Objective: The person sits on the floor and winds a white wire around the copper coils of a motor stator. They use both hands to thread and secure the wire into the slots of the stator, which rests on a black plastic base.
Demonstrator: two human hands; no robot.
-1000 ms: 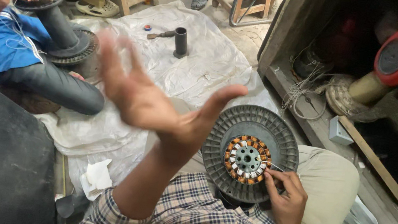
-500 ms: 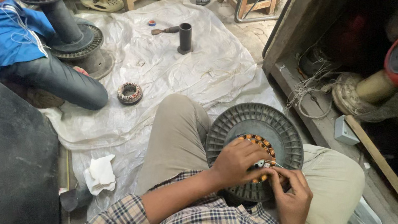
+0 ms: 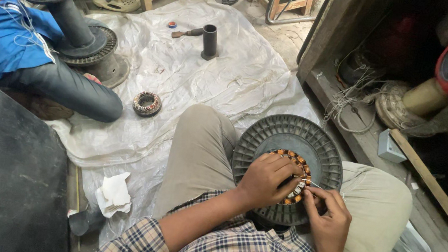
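Both hands (image 3: 298, 195) pinch wire on the wound stator (image 3: 290, 176), a spare coil (image 3: 147, 103) well apart.

Hidden/cut off, as I see it: my left hand (image 3: 266, 179) covers most of the copper coil ring (image 3: 295, 162); disc (image 3: 291, 137) btm edge behind arms; co-worker (image 3: 1, 36) cropped top-left; wire by right hand (image 3: 326, 218) too thin to tell.

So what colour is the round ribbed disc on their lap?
Dark grey disc, seen in the head view.
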